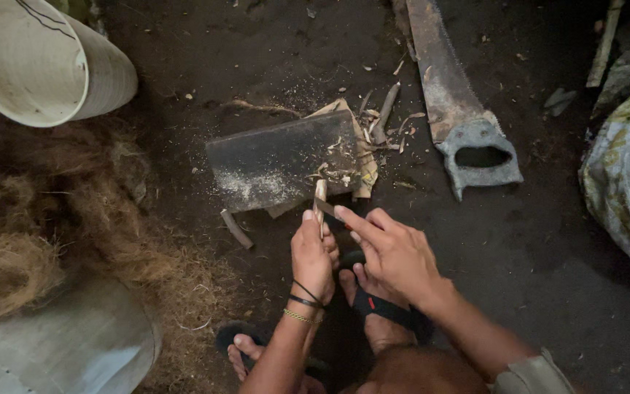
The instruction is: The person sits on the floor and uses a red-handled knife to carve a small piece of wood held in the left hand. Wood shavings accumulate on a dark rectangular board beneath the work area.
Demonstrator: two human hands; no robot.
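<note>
My left hand (313, 255) grips a short pale wooden stick (320, 195) upright, its top poking out above my thumb. My right hand (390, 250) holds a small blade (327, 209) against the stick, index finger stretched along it. Both hands hover just in front of a dark flat board (271, 162) dusted with sawdust and shavings. My feet in black sandals (382, 308) rest on the ground below the hands.
A rusty hand saw (455, 102) lies on the dirt floor at upper right. A white bucket (45, 62) sits top left beside a heap of brown fibre (45, 211). A patterned sack (628, 175) is at right, a pale sheet (60, 343) bottom left.
</note>
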